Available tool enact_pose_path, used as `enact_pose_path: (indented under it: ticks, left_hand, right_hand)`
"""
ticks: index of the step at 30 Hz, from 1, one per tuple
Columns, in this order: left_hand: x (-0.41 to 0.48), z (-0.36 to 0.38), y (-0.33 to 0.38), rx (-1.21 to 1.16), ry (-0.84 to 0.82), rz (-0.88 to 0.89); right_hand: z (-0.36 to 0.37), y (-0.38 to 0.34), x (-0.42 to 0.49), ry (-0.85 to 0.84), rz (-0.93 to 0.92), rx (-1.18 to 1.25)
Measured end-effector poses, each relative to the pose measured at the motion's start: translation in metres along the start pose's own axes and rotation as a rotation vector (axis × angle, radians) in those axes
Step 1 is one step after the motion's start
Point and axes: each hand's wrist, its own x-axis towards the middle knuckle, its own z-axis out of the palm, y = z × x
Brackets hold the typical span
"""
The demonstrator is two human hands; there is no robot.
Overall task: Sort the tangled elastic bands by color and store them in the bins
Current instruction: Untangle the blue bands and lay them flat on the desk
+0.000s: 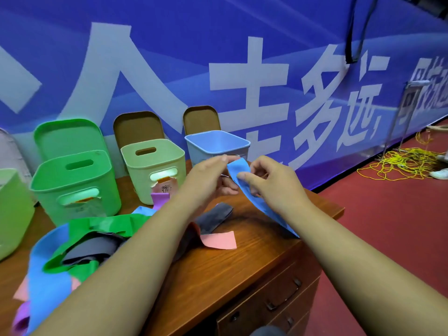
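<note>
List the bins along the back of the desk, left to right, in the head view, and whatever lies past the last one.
pale green bin cut off by the frame edge → bright green bin → pale yellow-green bin → blue bin → yellow cord tangled on the floor

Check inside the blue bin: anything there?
In the blue bin only bare inner walls show; its floor is hidden behind the front wall, itself partly covered by the left hand pinching the blue band.
</note>
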Motion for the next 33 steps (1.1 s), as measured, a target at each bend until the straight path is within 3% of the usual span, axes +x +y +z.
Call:
enact_pose_path:
  ticks: [4,9,16,21,24,26,30,33]
  left_hand:
    - [-0.012,-0.011,0.003,0.008,-0.102,-0.031]
    - [-0.020,-0.024,0.007,0.228,0.008,0.039]
    - [-0.027,-0.027,0.012,-0.054,-0.077,0.011]
    - [-0.032,-0.025,0.020,-0.058,-0.087,0.065]
    - [-0.030,-0.044,0.023,0.216,-0.114,0.081]
    - [-0.024,-0.060,0.029,0.526,-0.183,0.098]
    - [-0.016,-0.066,0.050,1.305,-0.414,-0.184]
    - [-0.012,-0.059,0.057,1.518,-0.399,-0.234]
  right_hand:
    - [0.005,-0.014,-0.005,-0.011,-0.030,-0.068]
    - [0.007,-0.022,-0.008,-0.046,-0.064,-0.092]
    - [0.003,-0.026,-0.009,-0.172,0.092,0.507]
    - [-0.010,-0.032,-0.013,-0.279,0.160,0.589]
    - [-0.025,-0.031,-0.013,-0.343,0.178,0.413]
    - [-0.036,-0.032,-0.012,-0.468,0.214,0.122]
    - [-0.049,-0.044,-0.015,-0.821,0.324,-0.483]
    - [-0.046,-0.059,-0.018,-0.896,0.293,-0.455]
